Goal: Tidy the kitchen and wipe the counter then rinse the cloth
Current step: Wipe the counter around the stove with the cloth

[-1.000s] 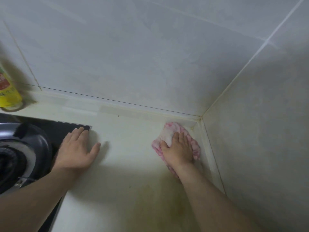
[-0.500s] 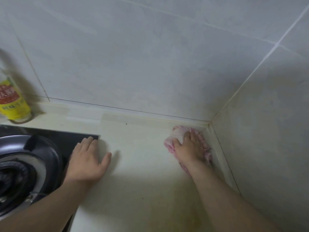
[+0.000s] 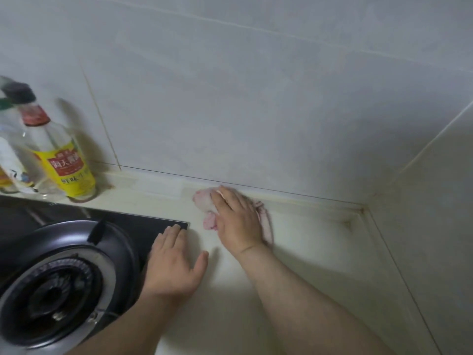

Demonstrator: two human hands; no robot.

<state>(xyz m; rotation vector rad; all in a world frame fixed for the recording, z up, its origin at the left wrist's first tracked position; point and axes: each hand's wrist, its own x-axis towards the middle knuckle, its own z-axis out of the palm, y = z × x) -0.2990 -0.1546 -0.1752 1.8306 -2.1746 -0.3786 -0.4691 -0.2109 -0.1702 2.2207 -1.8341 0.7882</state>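
Cloth (image 3: 204, 200) looks soft, limp, light, best bunched from above; right hand (image 3: 238, 221) presses it flat-fingered; left hand (image 3: 174, 265) rests flat, empty.

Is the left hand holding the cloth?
No, the right hand presses the pink cloth; the left hand lies flat and empty.

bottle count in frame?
2 for sure: the yellow-label bottle behind the stove, and a clear bottle just left of it at the frame edge. An orange sliver further left may be a third, cut off.
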